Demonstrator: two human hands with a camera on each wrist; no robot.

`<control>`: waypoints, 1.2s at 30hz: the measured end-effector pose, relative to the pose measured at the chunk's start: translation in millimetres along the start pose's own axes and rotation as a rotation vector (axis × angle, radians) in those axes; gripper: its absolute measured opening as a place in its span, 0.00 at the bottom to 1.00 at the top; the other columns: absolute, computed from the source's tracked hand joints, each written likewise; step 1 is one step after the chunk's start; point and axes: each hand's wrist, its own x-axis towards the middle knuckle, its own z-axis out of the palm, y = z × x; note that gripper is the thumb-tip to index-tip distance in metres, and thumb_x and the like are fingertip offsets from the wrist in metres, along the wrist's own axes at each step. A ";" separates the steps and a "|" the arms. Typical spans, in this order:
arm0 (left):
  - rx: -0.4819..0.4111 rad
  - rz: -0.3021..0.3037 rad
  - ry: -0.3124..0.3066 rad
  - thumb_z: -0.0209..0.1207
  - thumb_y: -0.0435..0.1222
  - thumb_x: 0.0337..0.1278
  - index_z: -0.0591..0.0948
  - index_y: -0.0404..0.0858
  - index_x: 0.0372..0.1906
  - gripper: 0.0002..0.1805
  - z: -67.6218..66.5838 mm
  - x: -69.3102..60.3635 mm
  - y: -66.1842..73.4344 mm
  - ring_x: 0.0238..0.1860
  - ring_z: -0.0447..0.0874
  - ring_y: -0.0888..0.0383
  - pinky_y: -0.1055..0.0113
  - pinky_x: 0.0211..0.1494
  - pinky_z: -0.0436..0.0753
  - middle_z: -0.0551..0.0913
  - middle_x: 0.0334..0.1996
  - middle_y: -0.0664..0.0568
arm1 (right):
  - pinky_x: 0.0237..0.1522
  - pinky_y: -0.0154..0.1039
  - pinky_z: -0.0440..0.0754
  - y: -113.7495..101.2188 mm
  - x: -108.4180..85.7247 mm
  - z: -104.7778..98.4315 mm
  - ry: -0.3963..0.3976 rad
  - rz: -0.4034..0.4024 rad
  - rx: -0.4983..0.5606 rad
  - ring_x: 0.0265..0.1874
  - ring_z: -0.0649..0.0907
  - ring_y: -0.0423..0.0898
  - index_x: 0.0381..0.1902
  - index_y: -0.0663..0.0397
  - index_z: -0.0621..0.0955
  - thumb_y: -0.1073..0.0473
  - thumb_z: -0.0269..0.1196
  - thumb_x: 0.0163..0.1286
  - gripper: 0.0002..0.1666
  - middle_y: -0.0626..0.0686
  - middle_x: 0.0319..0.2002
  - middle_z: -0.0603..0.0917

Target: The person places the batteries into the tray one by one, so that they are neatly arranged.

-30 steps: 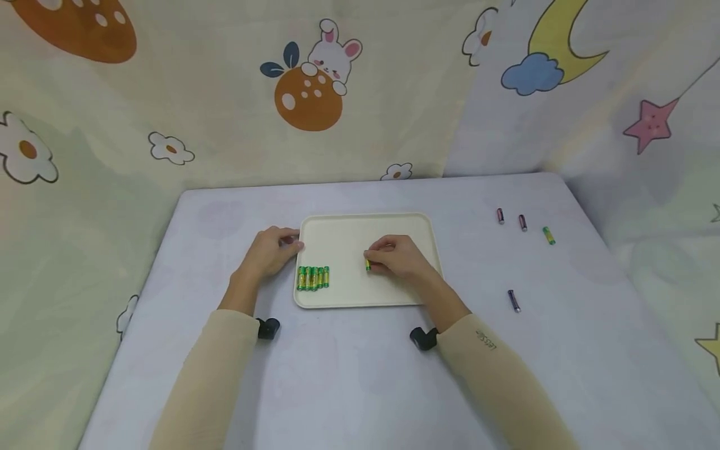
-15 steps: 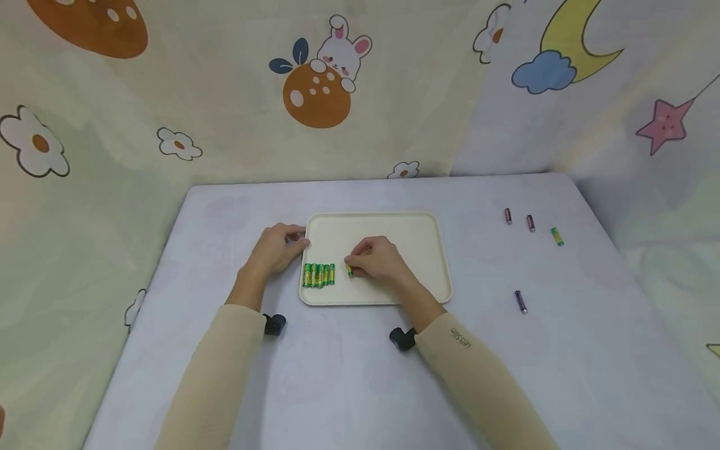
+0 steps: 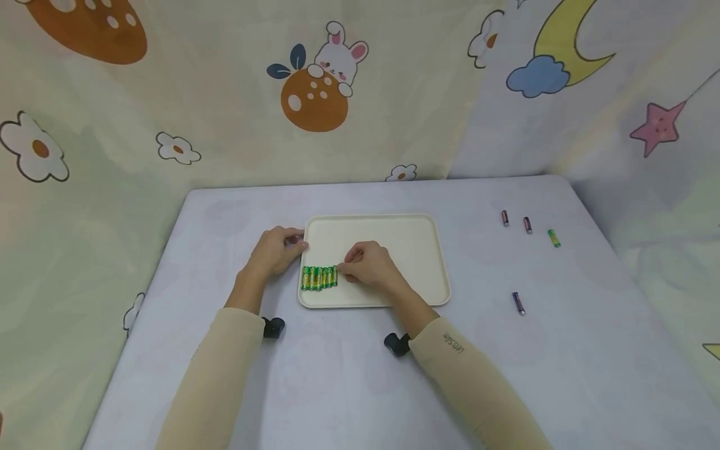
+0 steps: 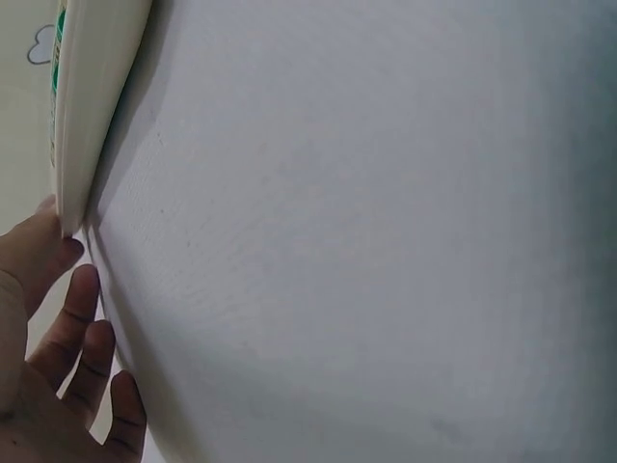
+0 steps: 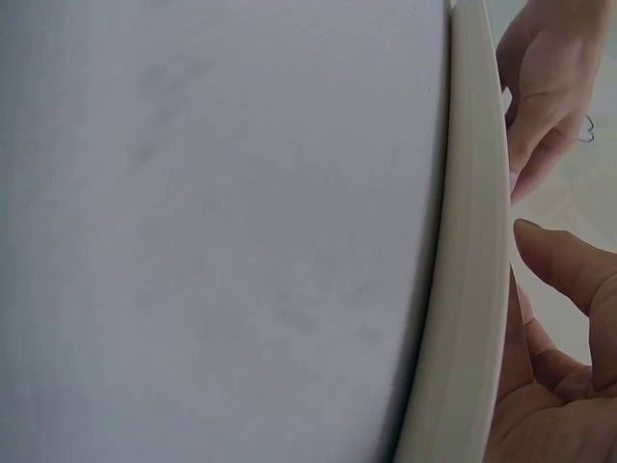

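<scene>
A cream tray point(image 3: 388, 228) lies on the table with a row of green-and-yellow batteries point(image 3: 318, 279) side by side in its front left part. My left hand point(image 3: 274, 251) pinches the tray's left rim between thumb and finger; the left wrist view shows the thumb point(image 4: 34, 246) against that rim. Over the tray, my right hand point(image 3: 371, 269) is at the row's right end, fingertips at the last battery point(image 3: 335, 276), which shows along its whole length. In the right wrist view the thumb point(image 5: 564, 260) stands apart from the other fingers, and the tray wall hides the batteries.
Right of the tray lie two dark-and-reddish batteries point(image 3: 505, 218) point(image 3: 527, 225), one green battery point(image 3: 554, 238) and a dark purple battery point(image 3: 519, 304) nearer the front. A patterned cloth point(image 3: 225, 94) hangs behind the white-covered table point(image 3: 337, 375).
My right hand has moved left across the tray with a green battery, which now lies at the right end of the row. The left hand has stayed at the tray's rim.
</scene>
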 end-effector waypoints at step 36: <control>-0.028 -0.002 -0.001 0.58 0.48 0.74 0.77 0.42 0.70 0.26 -1.5 -1.7 1.7 0.61 0.73 0.42 0.43 0.68 0.72 0.79 0.58 0.42 | 0.44 0.43 0.87 74.8 -35.8 -142.0 0.049 -0.131 -0.063 0.41 0.88 0.52 0.53 0.57 0.81 0.51 0.67 0.72 0.19 0.57 0.43 0.87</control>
